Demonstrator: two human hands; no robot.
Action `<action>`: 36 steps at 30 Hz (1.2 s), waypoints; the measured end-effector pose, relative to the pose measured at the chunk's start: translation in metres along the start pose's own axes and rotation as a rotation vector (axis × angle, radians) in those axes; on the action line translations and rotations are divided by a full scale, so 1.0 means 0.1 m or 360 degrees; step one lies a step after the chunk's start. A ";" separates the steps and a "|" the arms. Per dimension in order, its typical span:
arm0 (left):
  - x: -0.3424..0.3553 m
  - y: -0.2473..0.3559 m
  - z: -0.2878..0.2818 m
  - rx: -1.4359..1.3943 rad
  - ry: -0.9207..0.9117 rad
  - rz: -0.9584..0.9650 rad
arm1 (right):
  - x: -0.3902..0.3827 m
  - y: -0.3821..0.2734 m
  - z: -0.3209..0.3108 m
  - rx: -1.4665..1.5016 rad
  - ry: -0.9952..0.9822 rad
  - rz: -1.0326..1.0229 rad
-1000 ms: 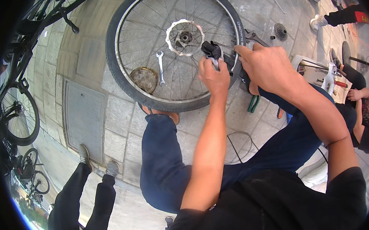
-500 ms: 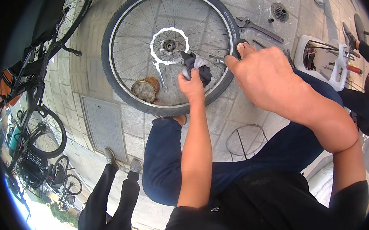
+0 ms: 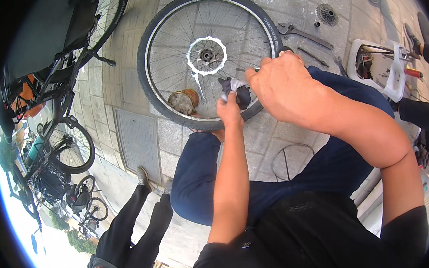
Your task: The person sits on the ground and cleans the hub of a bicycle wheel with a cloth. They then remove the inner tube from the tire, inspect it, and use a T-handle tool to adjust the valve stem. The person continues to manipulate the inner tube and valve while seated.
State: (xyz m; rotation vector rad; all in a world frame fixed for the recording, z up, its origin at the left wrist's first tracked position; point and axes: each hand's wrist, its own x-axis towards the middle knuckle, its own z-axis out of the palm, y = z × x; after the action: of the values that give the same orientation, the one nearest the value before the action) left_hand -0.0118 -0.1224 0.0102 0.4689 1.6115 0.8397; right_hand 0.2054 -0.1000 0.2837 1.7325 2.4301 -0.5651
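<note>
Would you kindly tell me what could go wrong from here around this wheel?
The cloth in the left hand might snag on the bicycle wheel. The open-end wrench close to the disc brake rotor might scrape it if the wheel shifts. The small dark cylindrical part beside the cassette might roll away if nudged.

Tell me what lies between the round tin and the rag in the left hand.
In the head view, a silver wrench shows between the round tin and the rag, its lower end nearer the tin.
</note>
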 end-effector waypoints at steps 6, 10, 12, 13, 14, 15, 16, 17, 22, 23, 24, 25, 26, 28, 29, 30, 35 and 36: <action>-0.24 0.56 -0.28 -0.0237 0.0088 -0.0119 | 0.12 0.03 0.15 0.0050 -0.0072 -0.0045; -0.50 1.25 -0.47 -0.0184 0.0099 0.0040 | 0.12 -0.07 0.32 0.0018 -0.0575 -0.0145; -0.67 1.70 -0.63 0.0046 -0.0078 0.0347 | 0.10 -0.19 0.52 0.0002 -0.0805 -0.0283; -0.76 1.91 -0.70 0.0245 -0.0182 0.0573 | 0.09 -0.26 0.65 0.0002 -0.0885 -0.0363; -0.85 2.11 -0.80 0.0473 -0.0235 0.0648 | 0.08 -0.32 0.78 0.0020 -0.1033 -0.0431; -0.93 2.25 -0.86 0.0624 -0.0413 0.0893 | 0.06 -0.38 0.92 0.0034 -0.1178 -0.0491; -0.98 2.34 -0.88 0.0841 -0.0333 0.0883 | 0.00 -0.44 1.05 0.0064 -0.1189 -0.0536; -1.00 2.41 -0.90 0.1005 -0.0332 0.0974 | -0.06 -0.50 1.17 0.0066 -0.1233 -0.0542; -0.95 2.33 -0.85 0.0853 -0.0408 0.0699 | -0.16 -0.68 1.46 -0.0041 -0.1347 -0.0678; -0.91 2.31 -0.85 0.0811 -0.0432 0.0667 | -0.13 -0.70 1.45 -0.0047 -0.1371 -0.0686; -0.87 2.30 -0.85 0.0768 -0.0460 0.0637 | -0.08 -0.71 1.42 -0.0038 -0.1349 -0.0680; -0.84 2.29 -0.87 0.0712 -0.0491 0.0615 | -0.04 -0.73 1.38 -0.0042 -0.1330 -0.0674; -0.81 2.29 -0.88 0.0733 -0.0467 0.0597 | 0.01 -0.74 1.32 -0.0052 -0.1323 -0.0655; -0.78 2.28 -0.92 0.0798 -0.0448 0.0645 | 0.11 -0.74 1.18 -0.0011 -0.1265 -0.0584; -0.77 2.29 -0.94 0.0812 -0.0457 0.0684 | 0.17 -0.73 1.10 -0.0009 -0.1242 -0.0533; -0.76 2.29 -0.94 0.0984 -0.0362 0.0797 | 0.23 -0.70 1.03 0.0001 -0.1205 -0.0503; -0.84 2.28 -1.01 0.1517 -0.0145 0.0984 | 0.36 -0.56 0.88 0.0040 -0.1150 -0.0403; -0.85 2.29 -1.01 0.1581 -0.0138 0.0998 | 0.35 -0.56 0.89 0.0094 -0.1295 -0.0434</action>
State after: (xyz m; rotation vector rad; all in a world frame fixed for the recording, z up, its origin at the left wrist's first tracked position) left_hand -0.1240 -0.0582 0.2410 1.7465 1.7389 0.3737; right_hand 0.1301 -0.1163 0.2043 0.8942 2.0369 -1.1119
